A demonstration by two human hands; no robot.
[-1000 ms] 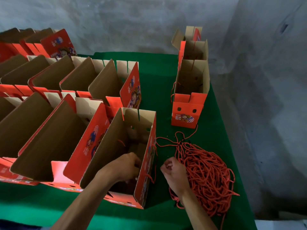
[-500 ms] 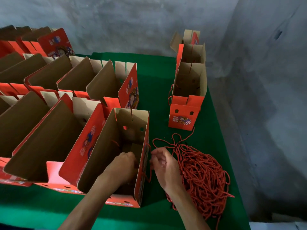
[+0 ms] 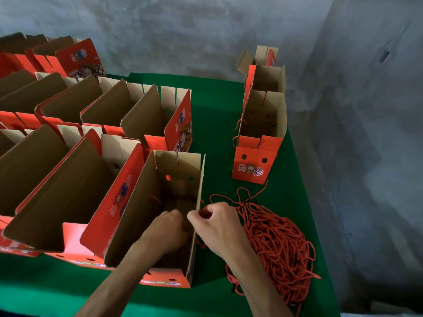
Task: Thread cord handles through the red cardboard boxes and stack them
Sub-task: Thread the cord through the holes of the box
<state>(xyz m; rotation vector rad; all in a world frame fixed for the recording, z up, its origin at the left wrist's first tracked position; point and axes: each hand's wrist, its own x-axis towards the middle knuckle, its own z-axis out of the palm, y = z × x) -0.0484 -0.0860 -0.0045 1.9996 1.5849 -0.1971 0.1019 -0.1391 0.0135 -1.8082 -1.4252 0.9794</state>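
Note:
An open red cardboard box (image 3: 178,170) with a brown inside stands at the table's near edge. My left hand (image 3: 168,229) reaches down inside it against the right wall, fingers curled; what they hold is hidden. My right hand (image 3: 216,221) is outside that same wall and pinches a red cord (image 3: 202,211) at the panel. A tangled pile of red cords (image 3: 277,245) lies just right of my right hand. A nested row of boxes with cords (image 3: 258,143) stands at the far right.
Two rows of open red boxes (image 3: 68,170) fill the left half of the green table (image 3: 217,110). The table's right edge runs just beyond the cord pile. A grey concrete wall (image 3: 206,30) stands behind, with floor at the right.
My right hand has moved left from the cord pile to the box's right wall, carrying a cord. My left hand has stayed inside the box.

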